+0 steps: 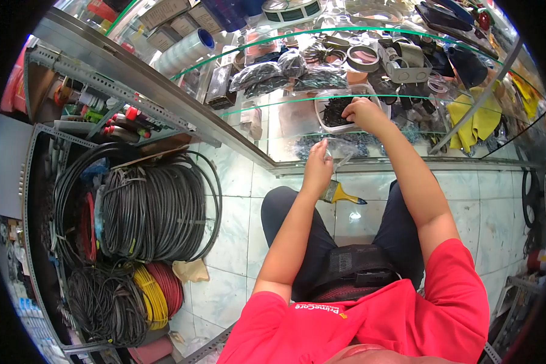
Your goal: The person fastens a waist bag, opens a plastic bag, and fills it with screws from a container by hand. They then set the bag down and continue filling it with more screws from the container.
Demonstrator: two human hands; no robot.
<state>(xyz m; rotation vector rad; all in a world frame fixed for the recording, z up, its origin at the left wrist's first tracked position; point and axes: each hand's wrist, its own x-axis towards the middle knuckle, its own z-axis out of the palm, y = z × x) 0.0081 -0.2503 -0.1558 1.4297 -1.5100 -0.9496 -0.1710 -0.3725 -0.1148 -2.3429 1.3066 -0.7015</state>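
Observation:
My right hand reaches into a white plastic tub on a glass shelf, its fingertips pinched at the small black pieces inside. Whether a piece is between those fingertips is too small to tell. Lower and to the left, my left hand has its fingers closed on a clear plastic bag, near the cabinet's front edge. A paintbrush with a yellow handle shows just below my left hand, above the tiled floor.
Glass shelves hold bagged parts, a grey box and a yellow cloth. Coiled black cable, yellow cable and red cable fill a metal rack at left. The cabinet's metal edge runs before my knees.

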